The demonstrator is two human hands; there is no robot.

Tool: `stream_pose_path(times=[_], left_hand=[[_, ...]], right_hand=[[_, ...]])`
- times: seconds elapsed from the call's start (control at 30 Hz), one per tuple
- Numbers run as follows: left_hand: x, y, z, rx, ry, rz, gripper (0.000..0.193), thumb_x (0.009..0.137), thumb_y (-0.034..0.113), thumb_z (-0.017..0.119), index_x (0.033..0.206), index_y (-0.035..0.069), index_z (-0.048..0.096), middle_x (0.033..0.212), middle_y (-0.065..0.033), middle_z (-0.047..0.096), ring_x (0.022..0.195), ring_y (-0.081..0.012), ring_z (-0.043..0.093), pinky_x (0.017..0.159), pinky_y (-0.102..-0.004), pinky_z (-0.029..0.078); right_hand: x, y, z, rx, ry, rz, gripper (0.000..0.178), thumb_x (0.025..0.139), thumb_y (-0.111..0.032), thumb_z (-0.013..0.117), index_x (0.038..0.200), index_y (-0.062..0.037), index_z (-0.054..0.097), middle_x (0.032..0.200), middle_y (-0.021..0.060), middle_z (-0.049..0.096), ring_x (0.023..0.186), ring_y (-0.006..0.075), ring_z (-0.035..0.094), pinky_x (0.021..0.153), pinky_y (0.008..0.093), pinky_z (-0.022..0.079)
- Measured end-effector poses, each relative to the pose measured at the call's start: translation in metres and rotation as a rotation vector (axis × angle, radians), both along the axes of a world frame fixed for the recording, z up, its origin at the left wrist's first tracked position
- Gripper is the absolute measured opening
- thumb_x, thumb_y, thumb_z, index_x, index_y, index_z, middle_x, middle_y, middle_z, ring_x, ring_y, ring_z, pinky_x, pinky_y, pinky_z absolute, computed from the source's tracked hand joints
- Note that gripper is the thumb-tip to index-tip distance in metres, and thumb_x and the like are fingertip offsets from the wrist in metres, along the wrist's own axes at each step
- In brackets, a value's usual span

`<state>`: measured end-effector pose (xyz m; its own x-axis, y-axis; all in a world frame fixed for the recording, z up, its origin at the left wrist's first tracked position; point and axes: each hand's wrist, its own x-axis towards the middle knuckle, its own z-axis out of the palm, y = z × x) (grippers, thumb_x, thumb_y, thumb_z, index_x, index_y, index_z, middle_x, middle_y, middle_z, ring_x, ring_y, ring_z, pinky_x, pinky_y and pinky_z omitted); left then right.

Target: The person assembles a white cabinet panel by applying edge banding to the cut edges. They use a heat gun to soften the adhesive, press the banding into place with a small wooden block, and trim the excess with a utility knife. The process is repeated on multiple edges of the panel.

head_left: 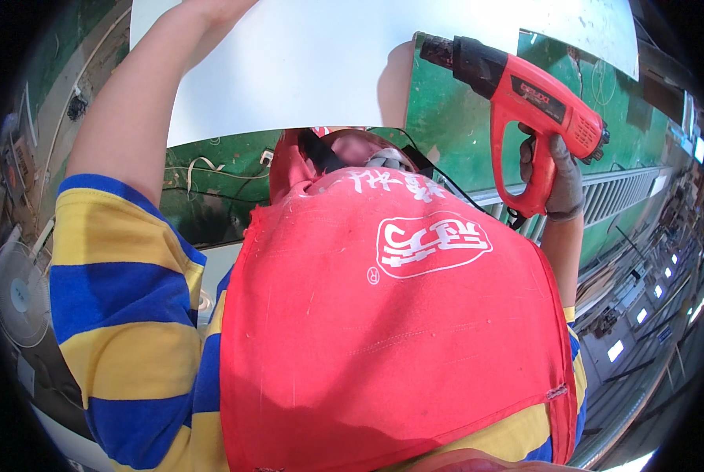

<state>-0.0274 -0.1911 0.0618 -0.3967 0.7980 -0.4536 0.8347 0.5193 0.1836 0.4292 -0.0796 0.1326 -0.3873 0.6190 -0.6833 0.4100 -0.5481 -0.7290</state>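
Observation:
My right hand (566,177), in a grey glove, is closed around the handle of a red and black heat gun (576,122). Its dark nozzle points to the upper left, over a green surface (454,106) beside a large white sheet (289,79). My bare left arm reaches up across the sheet's left part. Only part of my left hand (222,6) shows at the top edge, its fingers out of the picture. A rounded shadow falls on the sheet near the nozzle.
My red apron (391,338) fills the middle. A white cable (206,167) lies on green at the left. A fan (21,293) stands at the far left. A ladder-like metal frame (623,195) stretches behind my right hand.

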Motion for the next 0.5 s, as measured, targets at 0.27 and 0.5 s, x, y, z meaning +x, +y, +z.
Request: stream_pose_path(times=[0.27, 0.5], left_hand=[[0.002, -0.001, 0.001, -0.007, -0.026, 0.012, 0.071, 0.102, 0.05, 0.037, 0.158, 0.023, 0.004, 0.164, -0.0091, -0.014, 0.15, -0.0262, -0.019, 0.12, -0.0501, -0.01], [0.013, -0.001, 0.02, -0.038, -0.069, 0.056, 0.07, 0.103, 0.049, 0.036, 0.158, 0.023, 0.002, 0.164, -0.0073, -0.015, 0.15, -0.0253, -0.019, 0.121, -0.0487, -0.009]], right_hand=[[0.0, -0.002, 0.0, 0.011, -0.008, 0.001, 0.063, 0.085, -0.054, 0.068, 0.118, 0.0005, 0.064, 0.081, 0.0064, 0.064, 0.062, 0.0133, 0.058, 0.054, 0.023, 0.044], [0.001, -0.004, 0.0, 0.032, -0.01, 0.007, 0.064, 0.086, -0.054, 0.068, 0.119, 0.0008, 0.063, 0.081, 0.0063, 0.064, 0.063, 0.0129, 0.059, 0.055, 0.023, 0.045]])
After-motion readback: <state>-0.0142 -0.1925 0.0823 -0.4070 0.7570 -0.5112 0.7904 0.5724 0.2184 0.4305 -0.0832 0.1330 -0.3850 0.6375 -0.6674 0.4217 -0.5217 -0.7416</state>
